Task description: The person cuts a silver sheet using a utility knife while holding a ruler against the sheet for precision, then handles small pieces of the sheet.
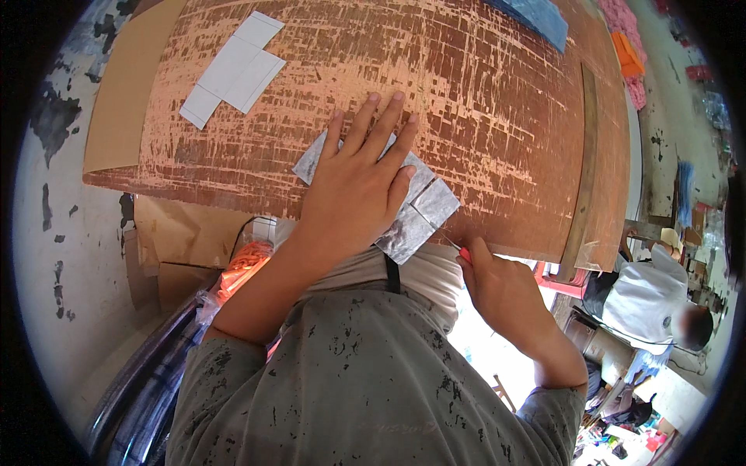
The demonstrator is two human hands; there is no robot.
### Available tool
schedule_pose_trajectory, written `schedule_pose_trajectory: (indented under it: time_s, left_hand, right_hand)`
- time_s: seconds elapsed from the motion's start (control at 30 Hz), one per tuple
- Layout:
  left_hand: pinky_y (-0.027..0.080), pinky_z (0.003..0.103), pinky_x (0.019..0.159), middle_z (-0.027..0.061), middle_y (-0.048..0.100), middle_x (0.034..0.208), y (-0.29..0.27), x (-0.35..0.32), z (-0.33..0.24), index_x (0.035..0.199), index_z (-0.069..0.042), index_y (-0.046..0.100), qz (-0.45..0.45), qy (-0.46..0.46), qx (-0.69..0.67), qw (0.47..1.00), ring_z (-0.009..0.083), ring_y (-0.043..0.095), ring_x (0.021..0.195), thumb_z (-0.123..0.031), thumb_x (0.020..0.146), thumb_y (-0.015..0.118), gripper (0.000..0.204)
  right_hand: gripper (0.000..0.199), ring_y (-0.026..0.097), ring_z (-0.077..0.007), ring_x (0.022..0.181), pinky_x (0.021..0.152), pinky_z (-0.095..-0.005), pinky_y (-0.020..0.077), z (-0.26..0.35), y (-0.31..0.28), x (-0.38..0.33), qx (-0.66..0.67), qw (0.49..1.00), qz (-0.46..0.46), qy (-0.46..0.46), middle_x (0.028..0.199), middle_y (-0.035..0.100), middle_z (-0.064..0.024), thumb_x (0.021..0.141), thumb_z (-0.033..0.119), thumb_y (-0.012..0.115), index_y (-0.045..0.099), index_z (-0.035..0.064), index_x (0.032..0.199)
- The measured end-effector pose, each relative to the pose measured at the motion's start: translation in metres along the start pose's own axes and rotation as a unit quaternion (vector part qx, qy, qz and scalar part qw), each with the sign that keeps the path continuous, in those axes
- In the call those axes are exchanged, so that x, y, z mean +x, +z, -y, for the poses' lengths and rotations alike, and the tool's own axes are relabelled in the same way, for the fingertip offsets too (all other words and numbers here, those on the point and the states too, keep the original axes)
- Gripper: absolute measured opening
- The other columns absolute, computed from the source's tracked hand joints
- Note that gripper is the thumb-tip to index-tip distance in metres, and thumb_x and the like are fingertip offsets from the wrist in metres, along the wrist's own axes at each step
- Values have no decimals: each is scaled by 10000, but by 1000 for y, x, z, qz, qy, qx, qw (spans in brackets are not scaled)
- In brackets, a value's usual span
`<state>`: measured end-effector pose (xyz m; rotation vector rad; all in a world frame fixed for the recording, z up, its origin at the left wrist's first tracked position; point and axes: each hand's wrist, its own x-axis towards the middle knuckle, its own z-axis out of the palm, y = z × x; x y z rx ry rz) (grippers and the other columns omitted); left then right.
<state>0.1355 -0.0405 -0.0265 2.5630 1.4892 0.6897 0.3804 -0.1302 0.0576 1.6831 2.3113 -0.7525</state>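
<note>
A silver-grey sheet piece with straight cut or fold lines lies at the near edge of the worn brown board. My left hand lies flat on it, fingers spread and pointing away, hiding much of its middle. One corner of the sheet sticks out over the board's near edge. Right of that corner, my right hand is closed around a red-handled tool with a thin pointed tip. Its tip is at the board's edge, apart from the sheet. Farther left lies a white paper piece with ruled lines and a stepped outline.
The scratched board spans the view. A long wooden strip lies along its right side, a blue sheet at its far edge. Brown cardboard covers its left end. Dark rolls stand lower left. Another person is at right.
</note>
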Motion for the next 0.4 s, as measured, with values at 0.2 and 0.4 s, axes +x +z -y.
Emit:
schedule_pose_trajectory:
  time_s: [0.2, 0.4]
  left_hand:
    - [273, 634, 1311, 183, 401, 1758, -3, 0, 3, 1606, -39, 548, 1, -22, 11, 1000, 382, 369, 1620, -316, 1120, 556, 559]
    - [168, 653, 1343, 158, 308, 1815, -4, -3, 6, 1675, -102, 475, 31, -1, -38, 999, 393, 267, 1675, -324, 1156, 496, 565]
  right_hand:
    - [237, 717, -412, 639, 572, -529, 572, -6, 2, -8, -3, 1000, 6, 16, 712, 684, -182, 1166, 258, 524, 524, 28, 1108]
    - [306, 745, -430, 676, 590, -537, 587, -34, -6, -16, 56, 997, -44, 24, 743, 726, -190, 1127, 353, 626, 550, 63, 1187]
